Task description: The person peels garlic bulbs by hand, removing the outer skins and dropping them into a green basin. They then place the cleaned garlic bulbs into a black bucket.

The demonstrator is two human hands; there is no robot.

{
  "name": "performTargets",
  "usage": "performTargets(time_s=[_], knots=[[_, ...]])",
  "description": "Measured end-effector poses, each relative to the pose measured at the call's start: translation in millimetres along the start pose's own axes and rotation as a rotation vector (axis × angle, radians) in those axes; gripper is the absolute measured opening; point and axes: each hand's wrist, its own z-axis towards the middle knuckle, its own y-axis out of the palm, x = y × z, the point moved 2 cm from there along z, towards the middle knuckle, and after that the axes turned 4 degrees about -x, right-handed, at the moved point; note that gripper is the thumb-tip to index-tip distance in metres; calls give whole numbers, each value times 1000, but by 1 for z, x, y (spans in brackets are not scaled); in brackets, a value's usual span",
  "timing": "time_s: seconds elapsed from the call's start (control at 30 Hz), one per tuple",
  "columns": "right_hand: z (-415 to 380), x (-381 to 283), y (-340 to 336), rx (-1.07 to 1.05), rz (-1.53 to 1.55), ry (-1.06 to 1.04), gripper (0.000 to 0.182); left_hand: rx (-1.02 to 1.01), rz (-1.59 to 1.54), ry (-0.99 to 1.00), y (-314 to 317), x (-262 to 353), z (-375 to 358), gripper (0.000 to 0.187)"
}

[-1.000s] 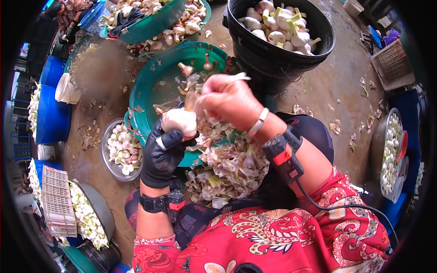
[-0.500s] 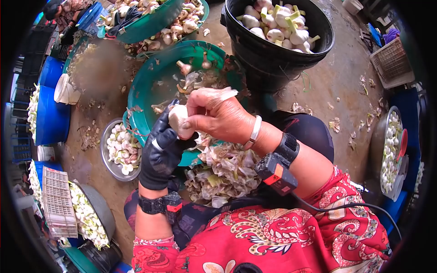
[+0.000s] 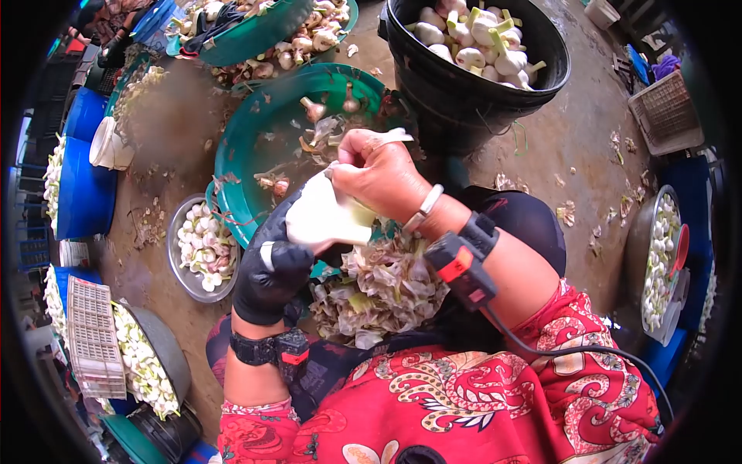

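My left hand (image 3: 270,271), in a black glove, is closed around a white garlic bulb (image 3: 325,213), its cut stem pointing right. My bare right hand (image 3: 382,179) is pinched at the bulb's upper edge, with a pale strip of garlic skin (image 3: 396,137) sticking out by its fingers. Both hands are over the near side of a green basin (image 3: 226,166), where a few unpeeled garlic bulbs (image 3: 313,110) and loose skins lie. Below them, a heap of papery garlic skins (image 3: 379,298) rests in front of my lap.
A black bucket (image 3: 464,97) of trimmed garlic stands at the upper right. On the left is a metal bowl (image 3: 176,259) with peeled garlic. Blue tubs (image 3: 86,189) and a plastic crate (image 3: 94,332) line the left side. Another person (image 3: 116,27) works at the far upper left.
The bulb has turned, so its white side and stem now face the camera. My right hand has moved slightly up and right along its edge.
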Motion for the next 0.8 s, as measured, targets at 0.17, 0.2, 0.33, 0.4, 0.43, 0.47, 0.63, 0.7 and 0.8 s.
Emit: performTargets(time_s=[0.17, 0.2, 0.33, 0.4, 0.43, 0.47, 0.63, 0.7, 0.8], knots=[[-5, -7, -2, -162, 302, 520, 28, -8, -47, -8, -7, -1, 0, 85], [-6, -3, -2, -161, 302, 520, 28, -8, -46, -8, -7, -3, 0, 85], [-11, 1, 14, -343, 640, 477, 22, 14, -62, 122, -10, -1, 1, 82], [-3, 1, 12, -179, 31, 31, 13, 84, 84, 119, -11, 0, 2, 75], [-2, -2, 14, -161, -105, -127, 9, 106, 27, 77, -25, -10, 6, 64], [-6, -7, 13, -124, -219, -249, 11, 107, 26, 77, -30, -11, 7, 64], [-3, 3, 13, 23, 371, 98, 10, 36, -223, 42, -24, -16, 10, 63], [-2, 6, 11, 116, 773, 194, 3, 12, -473, 71, -22, -13, 11, 64], [0, 4, 6, 152, 985, 203, 8, -55, -579, 88, -11, -5, 14, 65]])
